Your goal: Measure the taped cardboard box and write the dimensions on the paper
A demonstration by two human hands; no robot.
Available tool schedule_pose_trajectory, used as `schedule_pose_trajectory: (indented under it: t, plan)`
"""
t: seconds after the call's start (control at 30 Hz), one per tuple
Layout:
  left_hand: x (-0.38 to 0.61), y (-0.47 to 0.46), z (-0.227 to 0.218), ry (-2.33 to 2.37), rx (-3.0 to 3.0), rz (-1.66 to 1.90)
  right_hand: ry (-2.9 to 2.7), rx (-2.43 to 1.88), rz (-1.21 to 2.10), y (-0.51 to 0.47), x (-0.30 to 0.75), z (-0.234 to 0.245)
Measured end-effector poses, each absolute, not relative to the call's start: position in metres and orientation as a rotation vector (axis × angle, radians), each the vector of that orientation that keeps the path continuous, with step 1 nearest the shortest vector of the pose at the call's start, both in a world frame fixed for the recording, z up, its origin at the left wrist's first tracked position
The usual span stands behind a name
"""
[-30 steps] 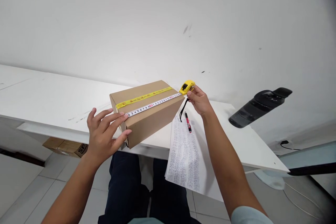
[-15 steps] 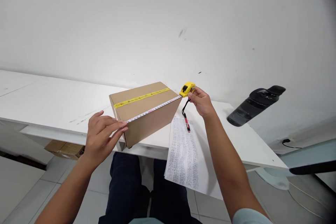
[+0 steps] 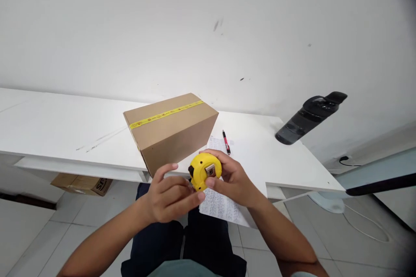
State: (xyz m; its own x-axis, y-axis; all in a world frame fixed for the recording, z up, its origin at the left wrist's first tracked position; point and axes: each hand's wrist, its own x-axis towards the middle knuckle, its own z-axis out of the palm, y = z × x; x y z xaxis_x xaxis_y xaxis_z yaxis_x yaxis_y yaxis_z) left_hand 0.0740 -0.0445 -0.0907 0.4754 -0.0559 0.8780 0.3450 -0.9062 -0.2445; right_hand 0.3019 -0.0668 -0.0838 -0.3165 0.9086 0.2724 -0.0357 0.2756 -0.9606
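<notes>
My right hand [image 3: 232, 177] grips a yellow tape measure [image 3: 202, 165] with a metal belt clip facing up, the thumb pressed beside the clip. Fingers of my left hand [image 3: 175, 197] close on the tape measure's lower left side by its mouth; that thumb is hidden. No drawn-out blade shows on the box. Just beyond the hands sits a closed cardboard box [image 3: 182, 138] sealed with printed yellow tape. Right of the box, a red and black pen [image 3: 226, 142] lies on sheets of paper [image 3: 221, 205] covered in writing.
A dark water bottle [image 3: 305, 119] stands toward the right end of the white table [image 3: 81, 117], against the wall. Another cardboard carton [image 3: 81, 183] is below the table at left. A black plug [image 3: 343, 159] is in the wall at right.
The tape measure has come off the box's top edge toward me, its blade drawn in. Both hands have moved together in front of the box. The pen lies uncovered.
</notes>
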Motion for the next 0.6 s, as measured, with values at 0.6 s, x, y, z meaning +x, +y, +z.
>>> schedule_pose_trajectory:
  t: [0.6]
  plan:
    - [-0.036,0.005,-0.153,-2.121,-1.873,-2.021,-1.458,-0.883,1.671,0.014,0.355,-0.122]
